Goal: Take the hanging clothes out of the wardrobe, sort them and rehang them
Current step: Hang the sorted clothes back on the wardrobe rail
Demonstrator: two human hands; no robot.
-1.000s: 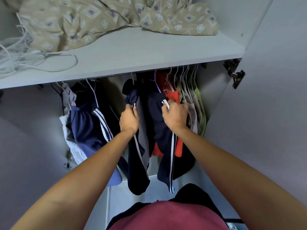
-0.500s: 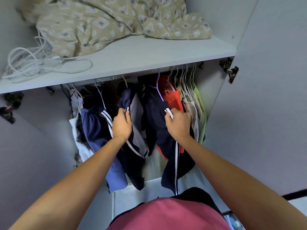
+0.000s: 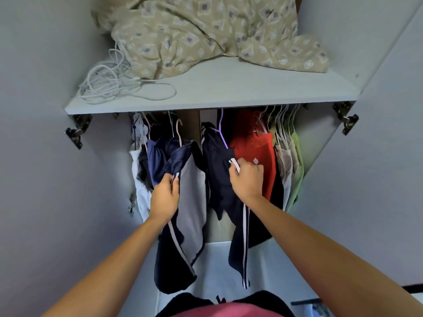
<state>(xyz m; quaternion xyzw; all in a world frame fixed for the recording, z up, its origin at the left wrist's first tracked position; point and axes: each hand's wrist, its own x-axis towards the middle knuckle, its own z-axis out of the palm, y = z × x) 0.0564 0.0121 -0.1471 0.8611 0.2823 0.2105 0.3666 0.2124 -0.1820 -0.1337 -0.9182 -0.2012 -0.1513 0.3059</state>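
On the shelf point(image 3: 229, 88), a crumpled sheet point(image 3: 206, 33) lies toward the back edge, with a coiled cord point(image 3: 109, 83) at the front left corner. Below the shelf, clothes hang in two groups: the left group point(image 3: 160, 161) and the right group point(image 3: 263, 156), with a gap between. Door hinges point(image 3: 77, 131) sit under each front corner.

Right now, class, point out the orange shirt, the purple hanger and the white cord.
orange shirt point(image 3: 256, 143), head view, on its chest panel.
purple hanger point(image 3: 222, 136), head view, on its sloping arm.
white cord point(image 3: 107, 83), head view, on the tangled coil.
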